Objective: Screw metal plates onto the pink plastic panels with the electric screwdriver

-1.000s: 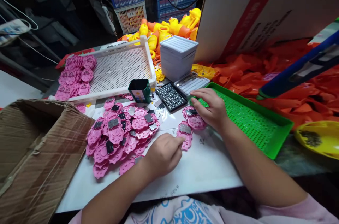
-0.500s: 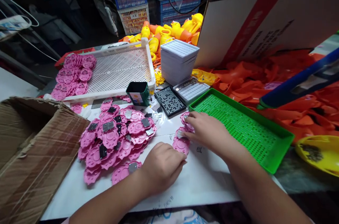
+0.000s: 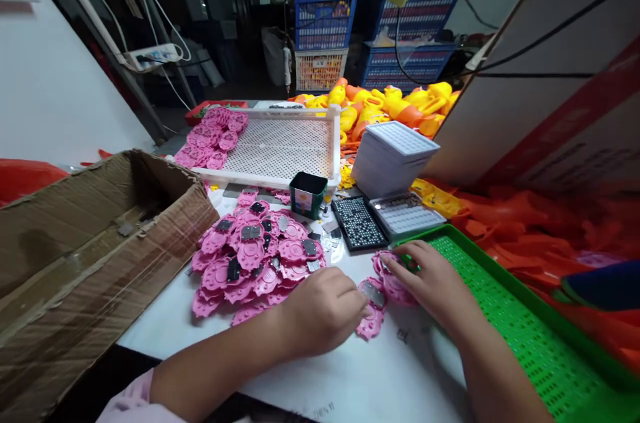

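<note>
My left hand is curled on the white table, its fingertips pressed on a pink plastic piece with a grey metal plate on it. My right hand lies over another pink piece just beside it, fingers bent down on it, at the near corner of the green perforated tray. A heap of pink pieces with grey and black inserts lies left of my left hand.
An open cardboard box stands at the left. Behind the heap are a white perforated tray with more pink pieces, a small dark green cup, a black tray of small parts, stacked grey trays, yellow toy parts and orange plastic at right.
The camera has swung up and left, so everything sits lower and more to the right. Both hands stay on the two pink pieces, with my right hand now pressing over the farther one.
</note>
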